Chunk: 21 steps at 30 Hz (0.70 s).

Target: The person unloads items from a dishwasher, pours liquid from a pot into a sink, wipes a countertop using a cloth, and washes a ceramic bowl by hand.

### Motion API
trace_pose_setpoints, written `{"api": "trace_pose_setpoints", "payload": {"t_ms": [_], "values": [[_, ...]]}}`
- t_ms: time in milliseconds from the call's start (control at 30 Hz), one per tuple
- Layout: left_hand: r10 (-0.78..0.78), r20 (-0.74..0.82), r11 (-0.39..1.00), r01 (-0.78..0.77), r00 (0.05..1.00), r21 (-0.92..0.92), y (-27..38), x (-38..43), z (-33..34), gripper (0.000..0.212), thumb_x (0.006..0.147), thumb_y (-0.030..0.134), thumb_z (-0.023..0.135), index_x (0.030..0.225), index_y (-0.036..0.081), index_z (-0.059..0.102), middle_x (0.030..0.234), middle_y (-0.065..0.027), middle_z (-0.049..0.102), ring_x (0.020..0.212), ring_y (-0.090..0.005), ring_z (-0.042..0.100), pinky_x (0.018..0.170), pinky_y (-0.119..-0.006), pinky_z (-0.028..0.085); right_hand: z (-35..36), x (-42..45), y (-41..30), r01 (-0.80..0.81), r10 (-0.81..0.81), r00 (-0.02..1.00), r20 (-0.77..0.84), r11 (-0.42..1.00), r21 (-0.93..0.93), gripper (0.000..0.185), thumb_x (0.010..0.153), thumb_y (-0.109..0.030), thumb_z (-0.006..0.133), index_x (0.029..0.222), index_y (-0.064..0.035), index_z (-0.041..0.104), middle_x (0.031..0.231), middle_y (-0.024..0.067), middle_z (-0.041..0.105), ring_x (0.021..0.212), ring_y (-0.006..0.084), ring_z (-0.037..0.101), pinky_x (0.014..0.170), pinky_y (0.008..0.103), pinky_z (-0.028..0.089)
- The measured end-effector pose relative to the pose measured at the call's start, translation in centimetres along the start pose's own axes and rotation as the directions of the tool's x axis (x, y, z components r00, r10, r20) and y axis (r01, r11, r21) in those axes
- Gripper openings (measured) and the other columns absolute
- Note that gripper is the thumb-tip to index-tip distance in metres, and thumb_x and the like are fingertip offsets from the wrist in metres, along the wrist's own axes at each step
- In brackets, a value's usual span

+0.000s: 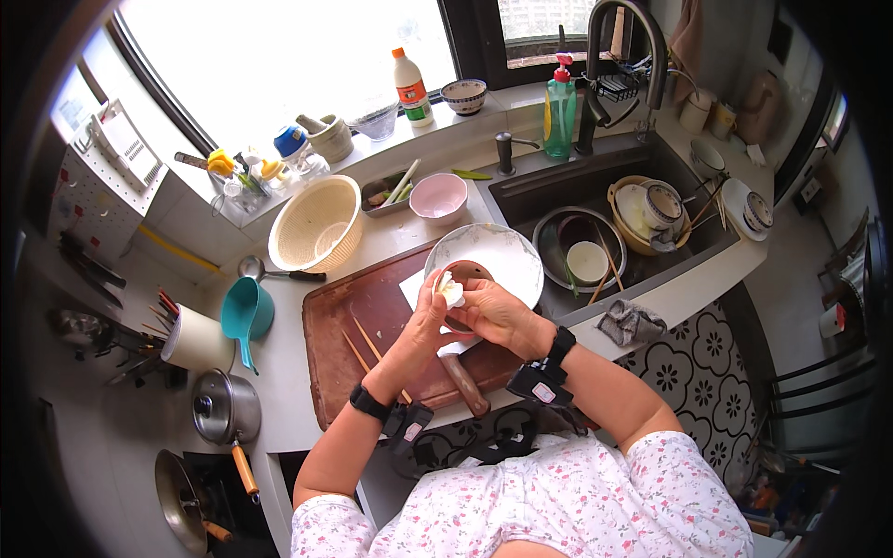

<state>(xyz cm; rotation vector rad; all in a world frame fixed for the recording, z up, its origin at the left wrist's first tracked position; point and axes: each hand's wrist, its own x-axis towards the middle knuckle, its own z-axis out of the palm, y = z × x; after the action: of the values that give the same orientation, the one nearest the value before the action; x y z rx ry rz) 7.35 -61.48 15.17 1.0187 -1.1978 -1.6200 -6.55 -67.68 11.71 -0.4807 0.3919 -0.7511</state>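
Observation:
Both my hands hold a small pale white piece of food [450,289], which looks ragged; its exact kind I cannot tell. My left hand [421,322] pinches it from the left and my right hand [504,314] from the right. Under them is a reddish-rimmed bowl [466,267], partly hidden by my fingers. A large white patterned plate [513,261] lies behind it. A cleaver with a wooden handle [464,385] rests on the brown cutting board [335,307], its blade mostly covered. A pair of wooden chopsticks [368,340] lies on the board's left part.
Behind the board stand a cream plastic colander [279,237], a pink bowl [439,198] and a metal tray [370,207] of vegetables. The sink [520,192] at right holds dishes. A grey cloth [631,322] lies at its front edge; a lidded saucepan [241,411] stands left.

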Motion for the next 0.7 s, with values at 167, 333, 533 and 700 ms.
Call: {"api": "trace_pose_setpoints", "payload": {"t_ms": [167, 333, 533, 700], "values": [[0.066, 0.076, 0.997, -0.068, 0.995, 0.021, 0.3, -0.2, -0.3, 0.069, 0.091, 0.006, 0.048, 0.146, 0.016, 0.009, 0.142, -0.0066, 0.029, 0.123, -0.0198, 0.043, 0.096, -0.039, 0.046, -0.5, 0.2, -0.1, -0.006, 0.003, 0.999, 0.032, 0.996, 0.090, 0.019, 0.090, -0.002, 0.054, 0.109, -0.0015, 0.057, 0.104, 0.0074, 0.062, 0.092, 0.0169, 0.062, 0.081, 0.0275, 0.053], [-0.020, -0.018, 0.998, 0.019, 1.000, -0.058, 0.8, -0.6, -0.3, 0.075, 0.086, -0.003, 0.046, 0.146, 0.016, 0.007, 0.142, -0.0061, 0.028, 0.125, -0.0202, 0.041, 0.097, -0.039, 0.046, 1.3, -0.9, -1.2, 0.113, -0.113, 0.994, -0.003, 0.993, 0.024, 0.017, 0.089, -0.001, 0.054, 0.106, 0.0003, 0.057, 0.106, 0.0085, 0.062, 0.091, 0.0157, 0.062, 0.081, 0.0281, 0.054], [0.066, -0.088, 0.997, -0.062, 0.994, 0.046, 0.6, -0.3, -0.2, 0.077, 0.085, -0.003, 0.045, 0.146, 0.015, 0.001, 0.142, -0.0080, 0.026, 0.127, -0.0210, 0.038, 0.097, -0.039, 0.045, 0.4, -0.6, -1.5, 0.389, -0.588, 0.809, -0.002, 0.537, -0.749, 0.008, 0.082, -0.002, 0.062, 0.089, 0.0014, 0.062, 0.083, 0.0089, 0.065, 0.076, 0.0149, 0.064, 0.069, 0.0257, 0.050], [0.168, -0.137, 0.970, -0.139, 0.976, 0.202, -0.2, 0.4, 1.8, 0.077, 0.083, -0.005, 0.041, 0.145, 0.012, -0.001, 0.141, -0.0113, 0.025, 0.127, -0.0221, 0.036, 0.096, -0.037, 0.047, 0.6, 0.2, -0.3, 0.275, -0.774, 0.585, 0.244, -0.095, -0.957, 0.006, 0.077, 0.002, 0.060, 0.083, 0.0027, 0.063, 0.084, 0.0096, 0.067, 0.076, 0.0137, 0.064, 0.067, 0.0258, 0.051]]}}
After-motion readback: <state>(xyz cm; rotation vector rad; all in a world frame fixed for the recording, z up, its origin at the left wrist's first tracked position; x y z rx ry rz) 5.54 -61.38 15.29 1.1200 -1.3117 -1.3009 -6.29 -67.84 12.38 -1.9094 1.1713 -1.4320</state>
